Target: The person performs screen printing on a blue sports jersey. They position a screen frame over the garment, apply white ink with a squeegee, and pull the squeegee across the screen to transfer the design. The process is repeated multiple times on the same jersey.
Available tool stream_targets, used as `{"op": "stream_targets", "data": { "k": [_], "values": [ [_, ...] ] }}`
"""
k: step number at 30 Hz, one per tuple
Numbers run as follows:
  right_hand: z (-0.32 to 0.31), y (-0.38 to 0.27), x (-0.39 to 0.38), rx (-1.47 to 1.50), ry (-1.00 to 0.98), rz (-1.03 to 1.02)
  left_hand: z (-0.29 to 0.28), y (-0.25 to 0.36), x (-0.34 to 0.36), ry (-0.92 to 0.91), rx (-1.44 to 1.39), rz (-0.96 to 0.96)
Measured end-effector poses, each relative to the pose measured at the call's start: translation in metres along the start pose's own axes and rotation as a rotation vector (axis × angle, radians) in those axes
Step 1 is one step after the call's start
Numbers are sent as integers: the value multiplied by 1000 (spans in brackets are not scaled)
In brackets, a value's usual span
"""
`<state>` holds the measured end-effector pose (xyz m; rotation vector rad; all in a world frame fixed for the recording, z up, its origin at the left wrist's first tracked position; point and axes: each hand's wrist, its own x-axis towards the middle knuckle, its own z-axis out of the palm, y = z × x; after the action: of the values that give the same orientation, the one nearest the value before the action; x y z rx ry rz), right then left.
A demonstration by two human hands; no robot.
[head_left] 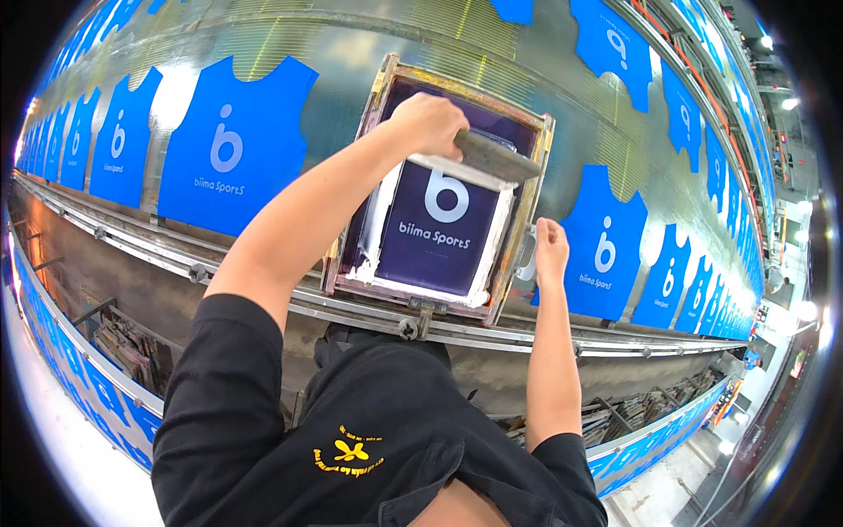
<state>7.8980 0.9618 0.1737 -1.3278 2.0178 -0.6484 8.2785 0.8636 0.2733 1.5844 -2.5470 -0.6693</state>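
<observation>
A wooden-edged printing screen (546,145) lies tilted in front of me, its dark mesh showing a pale letter shape and lettering. White ink (493,255) is smeared along the sides and lower edge of the mesh. My left hand (430,125) reaches across the screen, fingers wrapped round one end of a grey squeegee (499,158), which lies crosswise over the upper mesh. Just outside the screen's right edge is my right hand (551,250), its fingers closed. Whether anything is in them is hidden.
Blue sleeveless shirt panels (235,145) with white prints lie in rows along the long shiny table (342,44). Another blue panel (601,250) sits right of the screen. A metal rail (457,335) edges the table before me, with a shelf of stacked pieces (132,347) below.
</observation>
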Motion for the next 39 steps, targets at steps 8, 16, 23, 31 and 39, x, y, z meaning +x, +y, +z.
{"op": "stream_targets", "data": {
  "k": [8, 16, 23, 31, 39],
  "values": [
    [-10, -30, -11, 383, -172, 239, 40, -18, -9, 200, -31, -54],
    [-16, -50, -19, 450, -138, 234, 144, 91, -220, 347, 20, 33],
    [-6, -83, -55, 354, 112, 37, 144, 90, -285, 381, -89, 39],
    [193, -162, -134, 437, 67, -126, 71, -75, -390, 281, 52, -58],
    [354, -258, -225, 452, 28, -1, 23, -227, -499, 248, 47, -79]
  ]
}}
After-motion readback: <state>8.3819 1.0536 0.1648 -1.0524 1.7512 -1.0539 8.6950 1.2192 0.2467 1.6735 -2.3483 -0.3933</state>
